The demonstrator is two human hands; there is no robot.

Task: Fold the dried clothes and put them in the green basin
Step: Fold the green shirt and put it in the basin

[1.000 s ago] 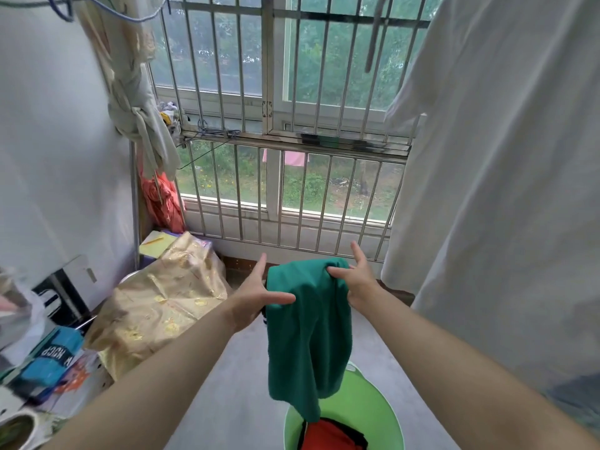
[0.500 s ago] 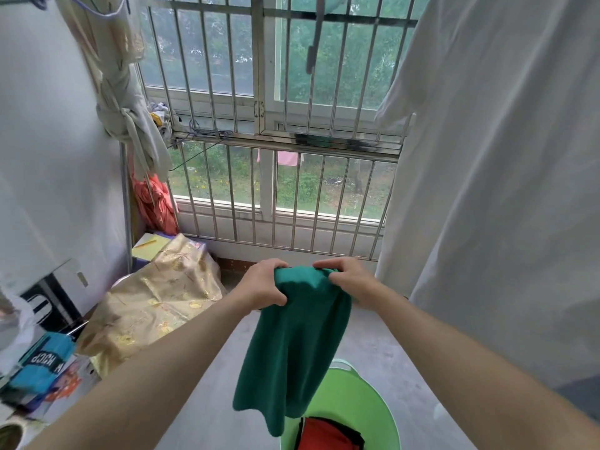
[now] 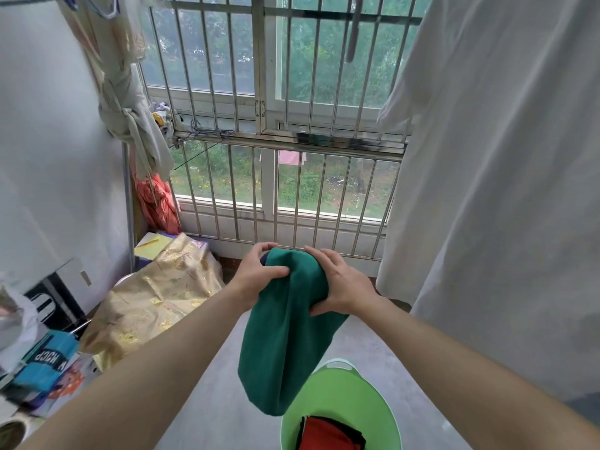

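Left hand (image 3: pixel 259 277) grips the top fold of the dark green garment (image 3: pixel 285 345), which hangs doubled in midair. Right hand (image 3: pixel 341 287) clasps its other side. Folding looks nearly done. Next move likely calls for lowering it into the green basin (image 3: pixel 360 394), onto the red garment (image 3: pixel 328 433).

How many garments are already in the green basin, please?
1 clearly: a red garment lying in the green basin. Its black edging may be a second piece; others may be hidden beneath.
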